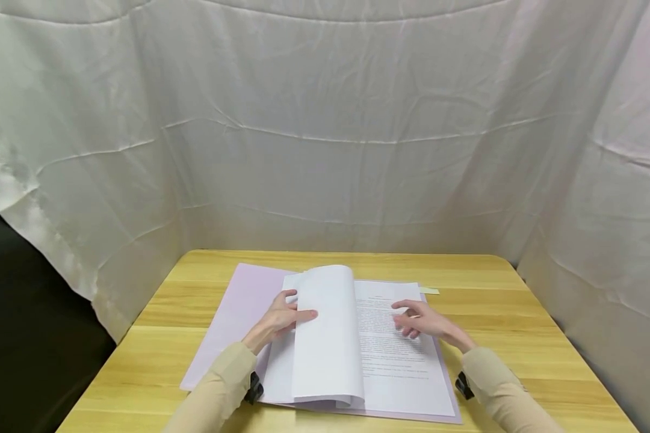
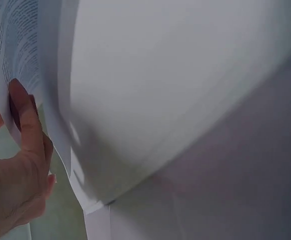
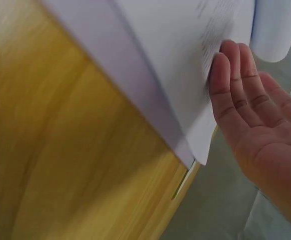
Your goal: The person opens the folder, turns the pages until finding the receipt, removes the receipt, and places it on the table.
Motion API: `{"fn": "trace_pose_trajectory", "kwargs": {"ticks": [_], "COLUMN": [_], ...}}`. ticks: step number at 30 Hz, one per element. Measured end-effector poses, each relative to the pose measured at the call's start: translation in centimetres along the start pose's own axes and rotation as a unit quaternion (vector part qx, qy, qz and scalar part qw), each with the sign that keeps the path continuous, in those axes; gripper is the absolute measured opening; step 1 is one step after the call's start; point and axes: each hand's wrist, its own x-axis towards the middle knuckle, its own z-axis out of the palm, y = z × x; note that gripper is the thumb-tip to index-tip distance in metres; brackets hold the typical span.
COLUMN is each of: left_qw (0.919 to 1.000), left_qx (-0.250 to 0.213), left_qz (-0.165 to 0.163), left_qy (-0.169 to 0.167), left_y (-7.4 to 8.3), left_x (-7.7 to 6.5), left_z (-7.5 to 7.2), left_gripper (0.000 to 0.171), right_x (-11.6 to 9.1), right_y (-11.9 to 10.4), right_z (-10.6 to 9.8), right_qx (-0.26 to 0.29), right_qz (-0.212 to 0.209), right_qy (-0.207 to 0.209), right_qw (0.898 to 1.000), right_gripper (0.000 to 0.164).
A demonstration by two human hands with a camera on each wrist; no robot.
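Note:
A lilac folder (image 1: 249,294) lies spread on the table with a stack of white sheets in it. My left hand (image 1: 278,316) pinches the edge of a turned-over sheet (image 1: 325,337), thumb on one face and fingers behind; the sheet curls up in a roll near the middle. In the left wrist view, print shows on the sheet's other face beside the fingertips (image 2: 20,95). My right hand (image 1: 422,319) is over the printed page (image 1: 390,361) on the right, its fingers loosely bent and holding nothing. A pale yellow tab (image 1: 430,291) sticks out past the page's upper right corner.
The wooden table (image 1: 520,337) extends round the folder. Pale curtains (image 1: 357,150) hang behind it and at both sides. A dark area (image 1: 21,337) shows at the far left. Each wrist wears a small black device, such as the one (image 1: 254,388) at the left cuff.

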Motion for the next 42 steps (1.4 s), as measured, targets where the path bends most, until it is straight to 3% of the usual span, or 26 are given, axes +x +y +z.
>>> {"fn": "trace_pose_trajectory", "kwargs": {"ticks": [8, 16, 24, 33, 38, 40, 42], "left_qw": [0.9945, 0.9695, 0.9538, 0.93, 0.9099, 0.9067, 0.9086], "left_qx": [0.098, 0.23, 0.281, 0.35, 0.388, 0.392, 0.383], "left_qz": [0.017, 0.068, 0.093, 0.088, 0.12, 0.139, 0.161], "left_qy": [0.032, 0.047, 0.048, 0.068, 0.083, 0.071, 0.041], "left_y": [-0.7, -1.4, -2.1, -2.3, -2.2, -2.2, -2.3], "left_x": [0.3, 0.5, 0.6, 0.9, 1.0, 1.2, 1.3], "left_z": [-1.4, -2.6, -3.4, -3.2, -2.9, -2.8, -2.6], "left_gripper": [0.09, 0.086, 0.088, 0.091, 0.093, 0.087, 0.076], "right_x": [0.2, 0.2, 0.0, 0.1, 0.1, 0.1, 0.2], "right_y": [1.1, 1.2, 1.3, 1.6, 1.6, 1.6, 1.6], "right_z": [-0.2, -0.4, -0.5, -0.4, -0.3, -0.3, -0.4], "right_qx": [-0.03, -0.006, 0.007, -0.009, -0.009, -0.008, -0.007], "right_qz": [0.028, 0.053, 0.056, 0.056, 0.059, 0.061, 0.058], "right_qy": [0.004, -0.001, -0.001, 0.002, 0.003, 0.005, 0.006], "right_qw": [0.999, 0.999, 0.998, 0.998, 0.998, 0.998, 0.998], "right_gripper": [0.062, 0.066, 0.068, 0.069, 0.07, 0.07, 0.069]}}
